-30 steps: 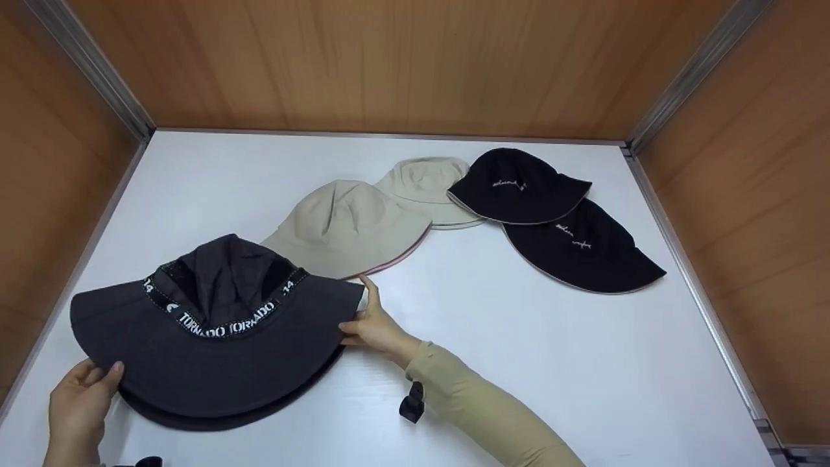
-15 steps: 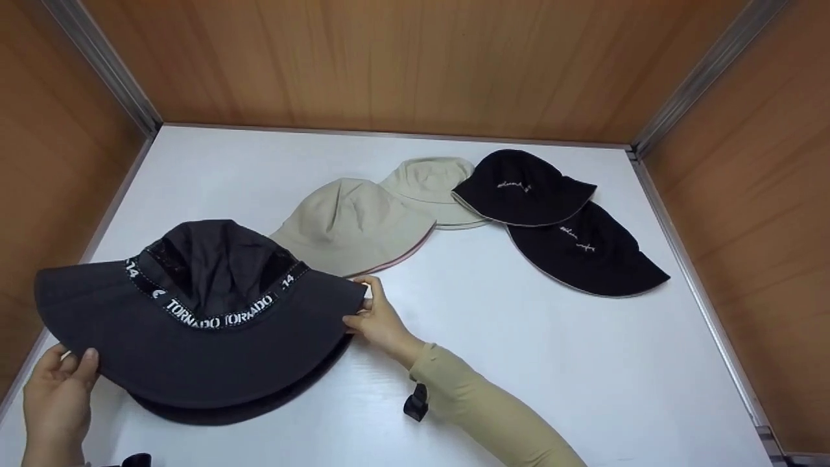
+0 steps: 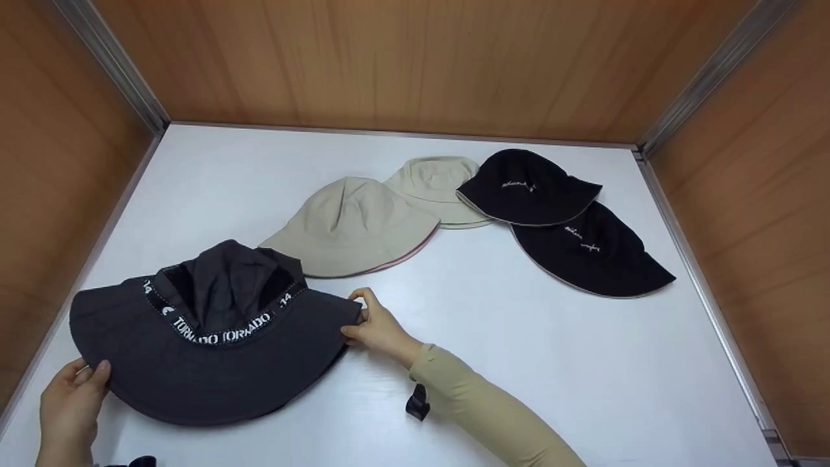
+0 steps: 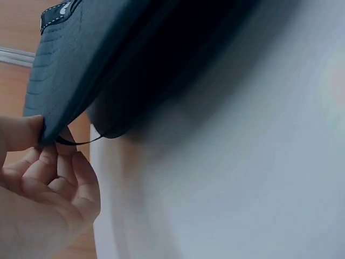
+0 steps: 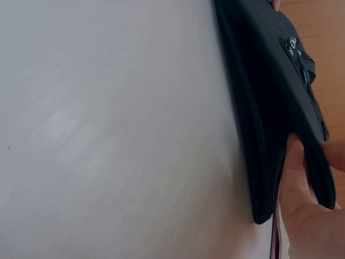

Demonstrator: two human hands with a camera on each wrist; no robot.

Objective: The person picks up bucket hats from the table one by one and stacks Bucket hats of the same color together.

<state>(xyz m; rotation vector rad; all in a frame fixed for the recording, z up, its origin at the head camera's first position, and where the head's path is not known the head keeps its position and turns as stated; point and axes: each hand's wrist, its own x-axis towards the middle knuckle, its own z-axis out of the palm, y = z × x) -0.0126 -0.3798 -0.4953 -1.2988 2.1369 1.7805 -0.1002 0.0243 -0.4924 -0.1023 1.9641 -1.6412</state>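
Note:
A dark grey wide-brimmed sun hat (image 3: 214, 383) with a TORNADO band is held by the brim at the front left of the white table. My left hand (image 3: 72, 405) pinches its left brim edge between thumb and fingers. At the right brim edge, my right hand (image 3: 382, 331) pinches the cloth the same way. Under the held hat lies a second dark hat, almost covered in the head view; its brim (image 5: 262, 208) shows below the held one in the right wrist view. In the left wrist view a thin cord (image 4: 81, 142) hangs near my fingers.
A beige bucket hat (image 3: 356, 233) lies just behind the dark hats. Beyond it, a paler cream hat (image 3: 434, 185) is partly covered. Two black hats with white script overlap at the right, one upper (image 3: 528, 194) and one lower (image 3: 593, 259). Wooden walls (image 3: 402, 65) enclose the table.
The held hat first rose and shifted left, showing more of the hat below, then came down and back right to cover it. Both hands kept their hold; the view shifted slightly.

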